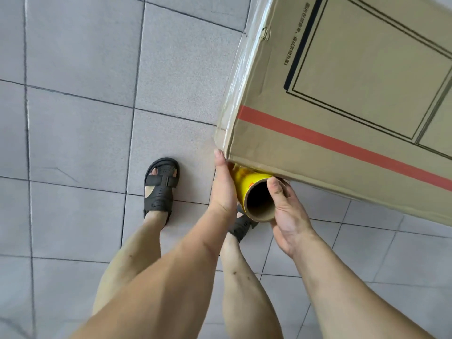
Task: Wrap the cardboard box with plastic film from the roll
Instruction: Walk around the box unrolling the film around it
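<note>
A tall cardboard box (pixel 342 94) with a red stripe and black printed frames fills the upper right. Clear plastic film (pixel 236 86) lies stretched over its left side. Just below the box's near corner I hold the film roll (pixel 249 185), a yellow-labelled roll on a brown cardboard tube whose open end faces me. My left hand (pixel 223 184) lies along the roll's left side, thumb up against the box corner. My right hand (pixel 286 211) grips the tube's right rim, thumb on top. The far end of the roll is hidden by the box.
Grey tiled floor (pixel 80 106) spreads to the left and below. My feet in dark sandals stand close to the box: the left foot (pixel 161 187) in the open, the right foot (pixel 241 225) partly hidden under the roll and my hands.
</note>
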Available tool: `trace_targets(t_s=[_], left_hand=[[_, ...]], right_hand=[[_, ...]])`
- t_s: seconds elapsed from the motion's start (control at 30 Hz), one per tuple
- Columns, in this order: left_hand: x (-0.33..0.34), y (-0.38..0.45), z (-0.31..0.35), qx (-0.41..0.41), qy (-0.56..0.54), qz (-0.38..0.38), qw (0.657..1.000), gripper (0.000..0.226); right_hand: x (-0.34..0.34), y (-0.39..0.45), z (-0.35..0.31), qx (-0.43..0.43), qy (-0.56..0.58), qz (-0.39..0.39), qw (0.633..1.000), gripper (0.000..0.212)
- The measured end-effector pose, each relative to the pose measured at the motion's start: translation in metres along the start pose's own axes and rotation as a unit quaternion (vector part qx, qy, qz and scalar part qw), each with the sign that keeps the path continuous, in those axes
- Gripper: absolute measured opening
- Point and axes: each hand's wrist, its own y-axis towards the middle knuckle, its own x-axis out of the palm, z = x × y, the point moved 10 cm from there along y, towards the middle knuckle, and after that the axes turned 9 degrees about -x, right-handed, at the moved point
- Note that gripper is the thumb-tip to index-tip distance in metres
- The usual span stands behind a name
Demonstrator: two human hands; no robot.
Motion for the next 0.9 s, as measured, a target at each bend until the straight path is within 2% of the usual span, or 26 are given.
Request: trace_targets(t_s=[0.03, 0.07, 0.17, 0.23, 0.37, 0.47, 0.53, 0.67, 0.73, 0.8, 0.83, 0.9], left_hand=[[-0.002, -0.008, -0.007, 0.003, 0.039, -0.001, 0.999, 0.069], [-0.006, -0.011, -0.016, -0.002, 0.092, 0.003, 0.996, 0.079], [-0.009, -0.01, -0.028, -0.022, 0.229, -0.019, 0.973, 0.141], [-0.006, -0.014, -0.025, -0.046, 0.268, -0.031, 0.962, 0.154], [0.011, -0.025, -0.002, -0.045, 0.3, -0.006, 0.953, 0.157], [0.006, -0.01, -0.006, -0.04, 0.3, 0.039, 0.952, 0.166], [0.011, -0.014, -0.003, -0.035, 0.316, 0.06, 0.946, 0.162], [0.025, -0.023, -0.011, -0.058, 0.279, 0.046, 0.957, 0.142], [0.027, -0.024, -0.026, -0.092, 0.266, 0.016, 0.959, 0.137], [0.026, -0.023, -0.038, -0.122, 0.283, -0.003, 0.951, 0.144], [0.026, -0.025, -0.039, -0.121, 0.298, 0.002, 0.947, 0.145], [0.031, -0.026, -0.032, -0.089, 0.346, 0.031, 0.933, 0.138]], right_hand=[[0.0, 0.0, 0.0, 0.0, 0.0, -0.007, 1.0, 0.08], [-0.001, -0.001, 0.0, -0.002, 0.0, -0.013, 1.0, 0.082], [-0.007, -0.003, 0.002, -0.009, 0.001, -0.024, 1.0, 0.082], [-0.007, -0.007, 0.004, -0.016, 0.006, -0.039, 0.999, 0.078], [0.0, -0.014, 0.015, -0.015, 0.01, -0.063, 0.998, 0.074], [-0.004, -0.013, 0.025, -0.015, 0.021, -0.047, 0.999, 0.098], [-0.01, -0.009, 0.032, -0.014, 0.025, -0.046, 0.999, 0.105], [-0.02, -0.002, 0.034, -0.007, 0.051, -0.033, 0.998, 0.102], [-0.027, -0.002, 0.024, -0.011, 0.037, -0.019, 0.999, 0.09], [-0.033, -0.002, 0.018, -0.014, 0.023, -0.02, 0.999, 0.057], [-0.036, -0.002, 0.016, -0.013, 0.02, -0.02, 1.0, 0.05], [-0.044, 0.0, 0.017, -0.015, 0.02, -0.014, 1.0, 0.061]])
